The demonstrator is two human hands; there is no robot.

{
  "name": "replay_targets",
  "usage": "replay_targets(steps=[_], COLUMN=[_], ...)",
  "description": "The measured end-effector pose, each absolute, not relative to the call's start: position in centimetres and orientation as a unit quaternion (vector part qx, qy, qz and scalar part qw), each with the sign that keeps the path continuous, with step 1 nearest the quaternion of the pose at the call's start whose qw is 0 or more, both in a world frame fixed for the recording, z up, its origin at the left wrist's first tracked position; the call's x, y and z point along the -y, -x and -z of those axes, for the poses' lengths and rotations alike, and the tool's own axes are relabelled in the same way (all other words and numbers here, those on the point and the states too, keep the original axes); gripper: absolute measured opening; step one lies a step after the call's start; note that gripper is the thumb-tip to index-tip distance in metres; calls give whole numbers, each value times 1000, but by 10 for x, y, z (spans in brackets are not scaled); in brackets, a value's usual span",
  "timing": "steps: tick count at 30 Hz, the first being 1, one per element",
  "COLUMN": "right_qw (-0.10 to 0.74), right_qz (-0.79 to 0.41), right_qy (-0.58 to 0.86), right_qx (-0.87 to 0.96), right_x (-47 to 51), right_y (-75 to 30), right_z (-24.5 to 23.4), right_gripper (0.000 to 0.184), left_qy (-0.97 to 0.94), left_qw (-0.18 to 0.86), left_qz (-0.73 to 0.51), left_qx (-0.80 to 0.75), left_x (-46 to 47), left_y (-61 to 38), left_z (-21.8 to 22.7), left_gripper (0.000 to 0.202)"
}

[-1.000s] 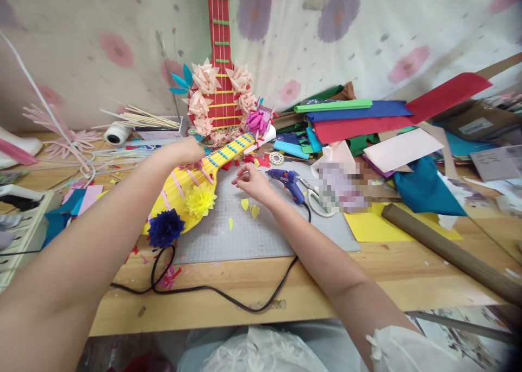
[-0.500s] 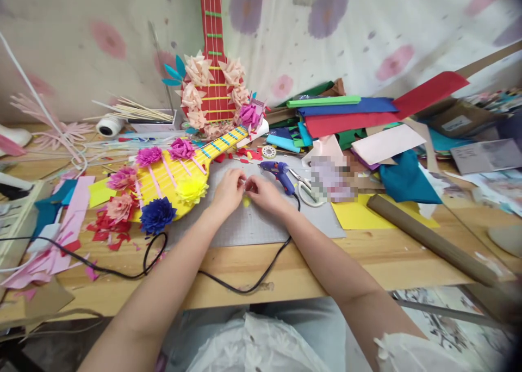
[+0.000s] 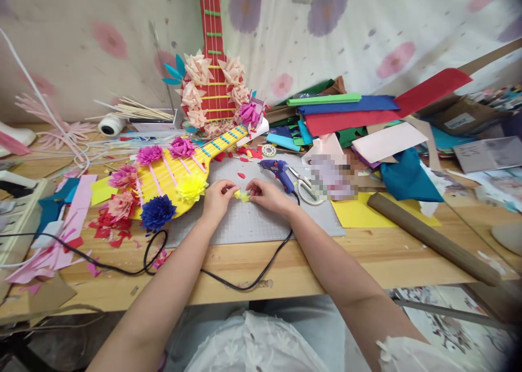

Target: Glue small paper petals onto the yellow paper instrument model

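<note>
Over the grey cutting mat (image 3: 244, 228), my left hand (image 3: 218, 199) pinches one end of a small piece of yellow paper (image 3: 243, 196). My right hand (image 3: 267, 194) has its fingertips closed on the other end. To the left lies a yellow paper guitar (image 3: 157, 184) with paper flowers on it; a yellow flower (image 3: 191, 188) is the nearest to my left hand. Just beyond my right hand rests a blue glue gun (image 3: 278, 172), with scissors (image 3: 308, 186) to its right.
A red paper guitar (image 3: 216, 97) leans against the curtain at the back. Coloured paper sheets (image 3: 354, 111) pile up at the back right, and a brown roll (image 3: 428, 236) lies in front of them. The glue gun's black cord (image 3: 248, 289) loops along the table's front.
My hands have moved a little apart, the left one shifting left. More of the yellow paper shows between my fingers now.
</note>
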State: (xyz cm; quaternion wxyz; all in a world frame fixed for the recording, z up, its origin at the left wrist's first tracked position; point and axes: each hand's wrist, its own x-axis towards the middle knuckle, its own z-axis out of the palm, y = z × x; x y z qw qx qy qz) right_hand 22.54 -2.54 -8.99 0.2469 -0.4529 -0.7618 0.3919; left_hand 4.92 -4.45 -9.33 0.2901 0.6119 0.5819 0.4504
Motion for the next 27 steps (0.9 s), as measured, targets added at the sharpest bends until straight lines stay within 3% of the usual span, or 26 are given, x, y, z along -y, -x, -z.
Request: replay_targets(steps=[5, 9, 13, 17, 20, 22, 27], right_qw=[319, 354, 373, 315, 155, 102, 216], right_qz=[-514, -574, -576, -497, -491, -456, -208], right_qy=[424, 408, 408, 450, 464, 505, 644], right_qx=[674, 616, 602, 672, 721, 726, 704], right_x=[21, 21, 19, 21, 26, 28, 17], right_y=[-225, -221, -218, -239, -274, -298, -311], right_z=[91, 89, 89, 69, 44, 32, 45], right_gripper=[24, 28, 30, 31, 24, 27, 40], left_qy=[-612, -651, -631, -516, -449, -431, -415], left_qw=[305, 290, 349, 429, 472, 484, 496], left_qz=[-435, -441, -432, -465, -483, -484, -489], left_qx=[-586, -545, -542, -578, -585, -588, -585], left_x=[49, 48, 43, 40, 40, 41, 40], left_y=[-52, -52, -54, -56, -57, -58, -59], left_z=[88, 91, 98, 97, 92, 89, 86], left_gripper=[27, 26, 17, 18, 17, 15, 15])
